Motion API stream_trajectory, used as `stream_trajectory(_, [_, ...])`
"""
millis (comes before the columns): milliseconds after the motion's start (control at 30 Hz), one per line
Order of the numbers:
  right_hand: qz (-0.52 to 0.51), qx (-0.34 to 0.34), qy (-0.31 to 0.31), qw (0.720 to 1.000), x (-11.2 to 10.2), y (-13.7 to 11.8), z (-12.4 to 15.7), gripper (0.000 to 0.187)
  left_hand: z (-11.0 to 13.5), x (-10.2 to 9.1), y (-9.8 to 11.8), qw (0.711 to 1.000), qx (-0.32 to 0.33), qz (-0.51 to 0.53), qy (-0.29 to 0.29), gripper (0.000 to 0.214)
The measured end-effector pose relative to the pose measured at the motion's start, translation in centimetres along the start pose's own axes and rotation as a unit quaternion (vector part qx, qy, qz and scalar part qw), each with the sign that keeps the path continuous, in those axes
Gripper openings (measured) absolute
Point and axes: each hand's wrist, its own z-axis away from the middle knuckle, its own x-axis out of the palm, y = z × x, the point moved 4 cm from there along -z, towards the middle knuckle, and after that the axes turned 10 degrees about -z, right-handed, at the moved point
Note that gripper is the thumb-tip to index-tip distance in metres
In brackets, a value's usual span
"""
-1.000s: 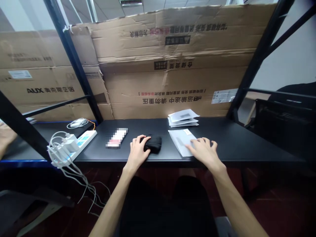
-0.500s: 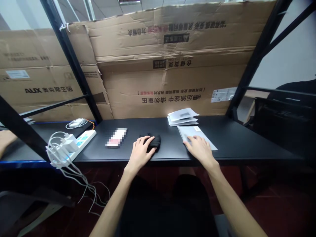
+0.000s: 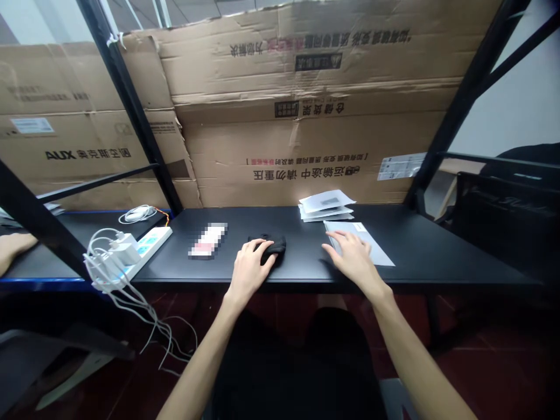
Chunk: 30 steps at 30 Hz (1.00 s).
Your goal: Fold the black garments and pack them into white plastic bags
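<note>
My left hand (image 3: 251, 265) lies over a crumpled black cloth (image 3: 275, 245) on the black tabletop (image 3: 420, 254), with its fingers curled onto the cloth and hiding part of it. My right hand (image 3: 353, 256) rests with its fingertips on the near left part of a flat, pale grey sheet or envelope (image 3: 365, 242). A small white label sits on that sheet's far edge. Just beyond it lies a small stack of white papers (image 3: 327, 206). Left of my left hand is a flat pink-and-white item (image 3: 207, 240), blurred so that I cannot read it.
A white power strip (image 3: 146, 251) with chargers and tangled white cables (image 3: 109, 262) sits at the table's left end, behind a black shelf post. Another person's hand (image 3: 13, 248) shows at far left. Printed cardboard sheets (image 3: 280, 151) stand behind the table.
The pale sheet has slid right and turned, and my right hand has moved with it. My left hand has stayed on the black cloth, which looks a little more covered.
</note>
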Motion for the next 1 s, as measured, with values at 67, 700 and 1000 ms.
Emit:
stream_trajectory(67, [-0.065, -0.091, -0.036, 0.993, 0.8, -2.5, 0.6, 0.046, -0.1, -0.3, -0.1, 0.999, -0.026, 0.04, 0.024, 0.026])
stream_trajectory(700, [-0.005, -0.138, -0.042, 0.989, 3.5, -5.5, 1.9, 0.038, -0.8, -0.6, -3.4, 0.966, -0.164, 0.192, 0.045, 0.038])
stream_trajectory(1000, [0.023, -0.112, 0.033, 0.993, 2.1, -3.2, 0.9, 0.037, -0.4, 0.0, -2.0, 0.997, -0.047, 0.024, 0.061, 0.053])
